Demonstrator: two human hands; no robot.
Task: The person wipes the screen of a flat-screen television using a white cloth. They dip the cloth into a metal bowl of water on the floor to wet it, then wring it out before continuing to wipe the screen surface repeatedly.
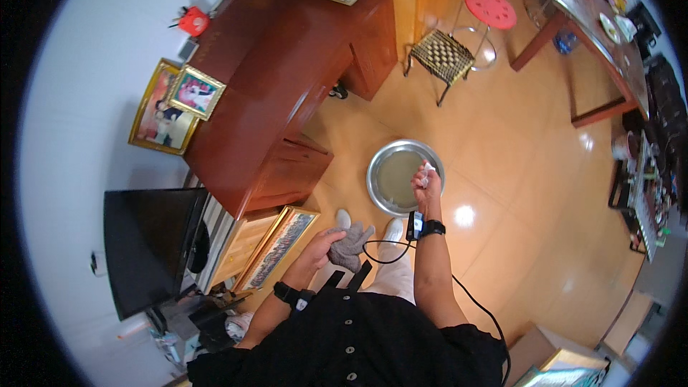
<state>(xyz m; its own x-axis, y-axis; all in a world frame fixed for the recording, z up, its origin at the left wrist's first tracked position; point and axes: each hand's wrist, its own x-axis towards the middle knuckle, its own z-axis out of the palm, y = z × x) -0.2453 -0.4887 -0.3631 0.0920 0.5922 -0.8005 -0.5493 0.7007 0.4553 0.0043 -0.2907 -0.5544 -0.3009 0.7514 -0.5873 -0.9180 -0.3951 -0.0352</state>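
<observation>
My left hand (320, 248) grips a grey cloth (349, 244), which hangs bunched up in front of my body, above my shoes. Over the right side of a round metal basin (374, 193) is my right hand (424, 185), its fingers curled around something small and white (429, 167) that I cannot make out. Cloudy water (396, 176) stands in the basin, which rests on the floor just beyond my feet. Each wrist wears a black strap with a small device, and a black cable loops from the right one.
A reddish wooden desk (279, 80) with framed pictures and stacked papers stands at the left, near a black monitor (150, 247). Beyond the basin are a woven stool (442, 57) and a red round stool (490, 8). A long table (591, 21) is at upper right; a cardboard box (529, 352) at lower right.
</observation>
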